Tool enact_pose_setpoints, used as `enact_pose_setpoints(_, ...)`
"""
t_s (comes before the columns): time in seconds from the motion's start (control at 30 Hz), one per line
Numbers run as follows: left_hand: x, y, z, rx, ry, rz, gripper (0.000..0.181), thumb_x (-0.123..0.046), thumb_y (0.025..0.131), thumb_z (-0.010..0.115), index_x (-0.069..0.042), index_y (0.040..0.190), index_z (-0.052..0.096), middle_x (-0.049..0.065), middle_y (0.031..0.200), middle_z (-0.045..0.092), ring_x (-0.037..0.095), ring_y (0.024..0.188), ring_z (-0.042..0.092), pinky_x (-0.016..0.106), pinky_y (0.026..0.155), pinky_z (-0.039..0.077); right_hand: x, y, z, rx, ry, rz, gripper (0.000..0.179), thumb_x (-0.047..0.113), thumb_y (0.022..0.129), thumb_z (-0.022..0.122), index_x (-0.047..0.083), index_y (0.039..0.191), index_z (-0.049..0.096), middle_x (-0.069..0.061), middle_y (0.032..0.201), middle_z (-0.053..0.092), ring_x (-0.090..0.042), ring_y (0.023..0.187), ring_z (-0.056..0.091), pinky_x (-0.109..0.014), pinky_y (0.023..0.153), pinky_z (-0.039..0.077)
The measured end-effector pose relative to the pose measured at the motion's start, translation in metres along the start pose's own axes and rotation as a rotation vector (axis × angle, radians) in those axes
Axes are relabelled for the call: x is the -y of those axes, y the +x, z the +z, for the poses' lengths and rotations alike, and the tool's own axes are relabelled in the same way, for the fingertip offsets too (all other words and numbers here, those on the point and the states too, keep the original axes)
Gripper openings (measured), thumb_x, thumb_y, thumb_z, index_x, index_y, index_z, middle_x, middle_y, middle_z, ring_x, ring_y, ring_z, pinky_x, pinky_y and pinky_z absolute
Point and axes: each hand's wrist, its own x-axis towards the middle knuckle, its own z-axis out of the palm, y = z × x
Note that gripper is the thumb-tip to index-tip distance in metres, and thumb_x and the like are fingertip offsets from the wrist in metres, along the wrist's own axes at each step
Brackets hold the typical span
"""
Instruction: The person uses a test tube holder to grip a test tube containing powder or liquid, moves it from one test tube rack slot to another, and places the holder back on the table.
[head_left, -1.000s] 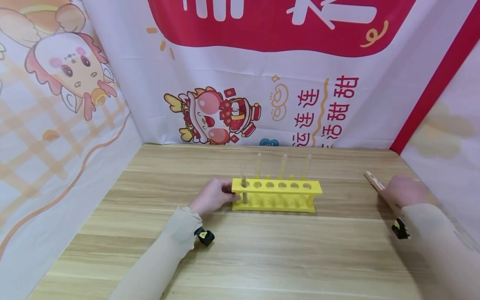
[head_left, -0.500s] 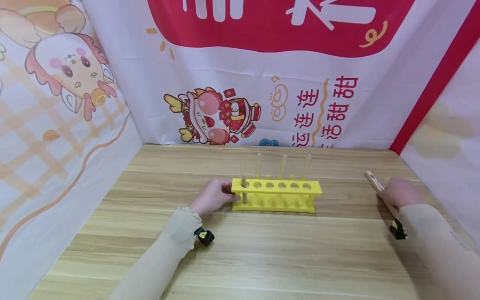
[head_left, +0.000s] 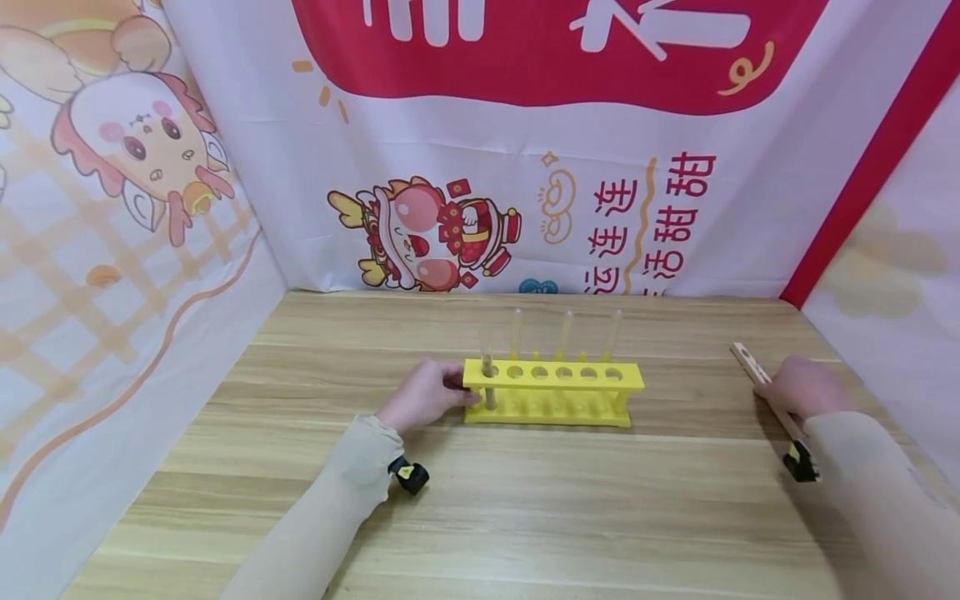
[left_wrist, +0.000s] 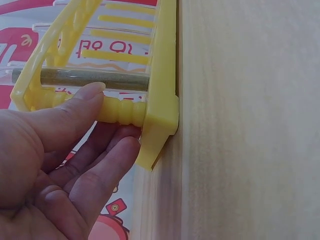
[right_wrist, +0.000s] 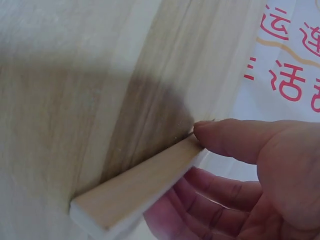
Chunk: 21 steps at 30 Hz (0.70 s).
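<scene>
My left hand (head_left: 426, 396) holds the left end of a yellow test tube rack (head_left: 555, 375). In the left wrist view its thumb lies on the ridged end post (left_wrist: 120, 110), with fingers behind. A test tube with dark grey-brown contents (left_wrist: 100, 79) stands in the hole nearest that hand. Three clear tubes, one being the middle tube (head_left: 567, 333), stand along the rack's back. Far to the right, my right hand (head_left: 806, 387) pinches a flat wooden stick, apparently a test tube clamp (head_left: 750, 367), between thumb and fingers. Its near end (right_wrist: 115, 200) shows in the right wrist view.
The wood-grain table (head_left: 555, 517) extends in front of the rack and between the hands. A printed cloth (head_left: 465, 125) hangs behind the table, and similar cloth closes both sides.
My right hand has lowered slightly and turned the wooden clamp, so that more of its broad face shows. The left hand and the rack keep their places.
</scene>
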Motion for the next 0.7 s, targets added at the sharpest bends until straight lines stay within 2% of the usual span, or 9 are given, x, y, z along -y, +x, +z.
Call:
enact_pose_setpoints(0.13,0.001,-0.001,-0.002,0.007,-0.012,0.005,0.014,-0.011,0.085,0.078,-0.016,0.098,0.074,-0.004,0.090,0.070,0.015,0.086,0.064,0.032,0.080,0.054,0.003,-0.003,-0.005,0.018,-0.025,-0.032,0.038,0.029,0.090,0.062,0.008,0.060,0.054,-0.007,0.061,0.050,-0.023,0.057,0.049,-0.034,0.050,0.041)
enact_pose_setpoints(0.2,0.001,-0.003,-0.004,0.009,-0.010,0.004,0.015,-0.010,0.085,0.078,-0.015,0.099,0.074,-0.003,0.090,0.070,0.015,0.086,0.064,0.032,0.081,0.054,0.006,-0.005,-0.010,0.011,-0.043,-0.060,0.038,0.032,0.093,0.060,0.006,0.065,0.059,-0.009,0.065,0.055,-0.026,0.060,0.052,-0.039,0.054,0.044)
enact_pose_setpoints(0.3,0.001,-0.004,-0.008,0.022,-0.001,0.011,0.016,-0.009,0.085,0.078,-0.014,0.100,0.075,-0.003,0.090,0.070,0.016,0.086,0.064,0.033,0.081,0.054,0.013,-0.010,-0.017,-0.030,-0.046,-0.090,0.042,0.035,0.096,0.055,-0.004,0.087,0.068,-0.024,0.085,0.064,-0.039,0.075,0.060,-0.051,0.065,0.049)
enact_pose_setpoints(0.37,0.001,-0.005,-0.011,0.036,0.004,0.020,0.019,-0.008,0.085,0.078,-0.013,0.103,0.074,-0.003,0.093,0.071,0.015,0.088,0.065,0.033,0.082,0.054,0.019,-0.015,-0.021,-0.062,-0.020,-0.098,0.048,0.037,0.098,0.054,-0.009,0.104,0.068,-0.032,0.103,0.064,-0.047,0.088,0.060,-0.060,0.072,0.048)
enact_pose_setpoints(0.43,0.002,-0.007,-0.014,0.052,0.006,0.026,0.024,-0.008,0.085,0.079,-0.012,0.108,0.074,-0.002,0.097,0.072,0.015,0.092,0.065,0.033,0.084,0.054,0.028,-0.021,-0.023,-0.094,-0.007,-0.114,0.053,0.039,0.098,0.056,-0.010,0.114,0.064,-0.034,0.113,0.062,-0.052,0.097,0.057,-0.063,0.077,0.046)
enact_pose_setpoints(0.57,0.004,-0.015,-0.026,0.060,0.036,0.026,0.032,-0.013,0.088,0.077,-0.011,0.119,0.071,0.002,0.108,0.071,0.017,0.098,0.065,0.035,0.088,0.054,0.048,-0.034,-0.023,-0.166,-0.017,-0.174,0.054,0.041,0.095,0.062,-0.008,0.119,0.063,-0.029,0.104,0.066,-0.047,0.092,0.061,-0.060,0.073,0.047)
enact_pose_setpoints(0.7,0.004,-0.029,-0.040,0.022,0.122,0.020,0.035,-0.021,0.094,0.071,-0.008,0.126,0.066,0.006,0.116,0.068,0.020,0.104,0.062,0.039,0.091,0.052,0.065,-0.047,-0.017,-0.276,-0.027,-0.285,0.052,0.040,0.095,0.065,-0.005,0.121,0.063,-0.027,0.101,0.068,-0.042,0.088,0.065,-0.058,0.069,0.050)
